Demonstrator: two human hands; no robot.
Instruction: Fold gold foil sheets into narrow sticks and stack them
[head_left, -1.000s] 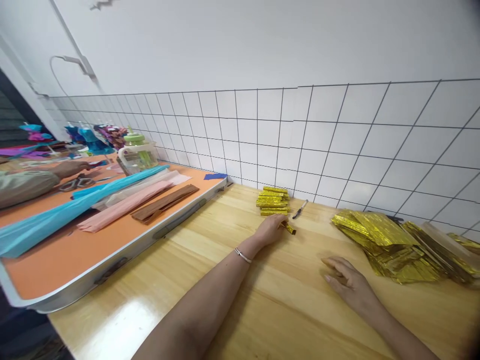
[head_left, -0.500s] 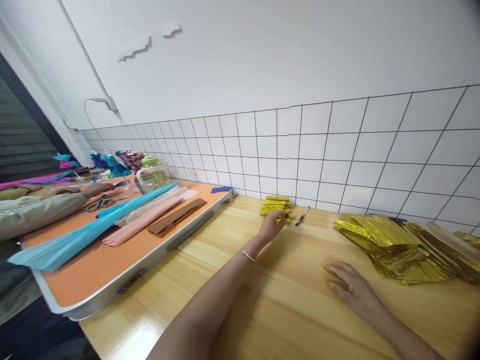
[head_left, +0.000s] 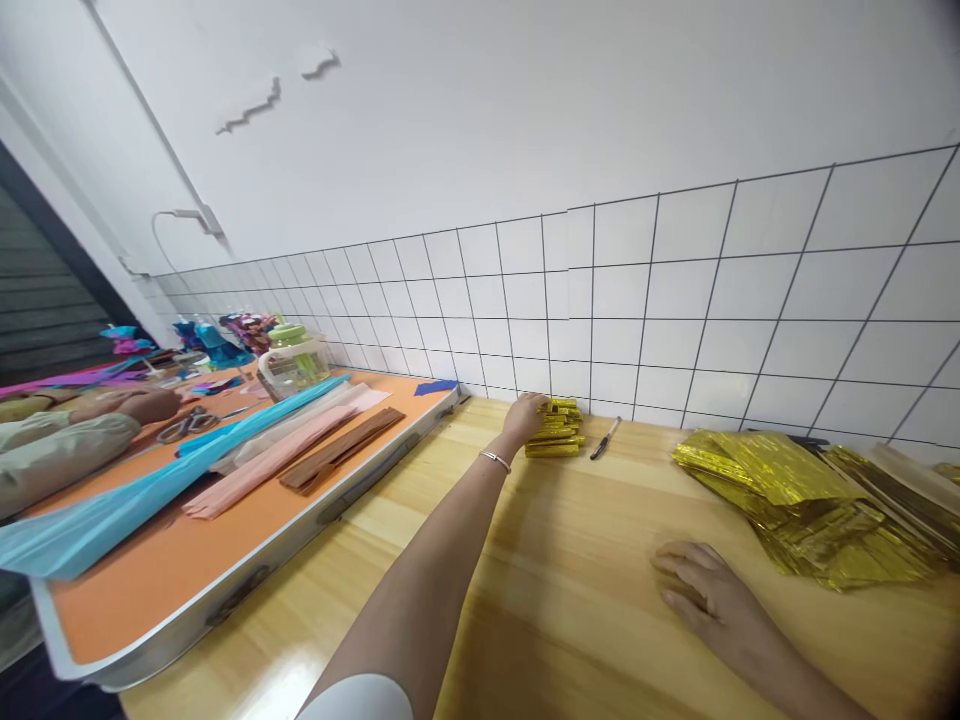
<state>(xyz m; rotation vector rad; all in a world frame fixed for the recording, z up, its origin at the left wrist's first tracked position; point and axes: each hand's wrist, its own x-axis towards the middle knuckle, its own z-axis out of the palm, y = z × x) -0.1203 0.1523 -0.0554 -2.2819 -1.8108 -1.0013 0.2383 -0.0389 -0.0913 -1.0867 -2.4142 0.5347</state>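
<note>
My left hand [head_left: 522, 420] is at the left end of a small pile of shiny gold foil bundles [head_left: 559, 440] by the tiled wall. Its fingers curl round the far left end of a bundle; the fingertips are partly hidden. A bracelet circles that wrist. My right hand [head_left: 697, 585] rests low over the wooden table, holding nothing, with fingers loosely bent and thumb apart. To its right lies a larger heap of flat gold foil sheets [head_left: 795, 490]. A black and clear pen [head_left: 606, 440] lies between the pile and the heap.
At left an orange-topped, metal-edged table [head_left: 150, 610] bears blue [head_left: 187, 470], pink [head_left: 277, 450] and brown strips [head_left: 341, 450], scissors [head_left: 187, 425] and a green-lidded jug [head_left: 294, 360]. Another person's sleeved arm [head_left: 67, 445] lies across it. The tiled wall [head_left: 622, 350] bounds the back.
My left hand has let go of a gold bundle at the pile's front right and moved to its far left end. My right hand has barely moved; the view has shifted slightly.
</note>
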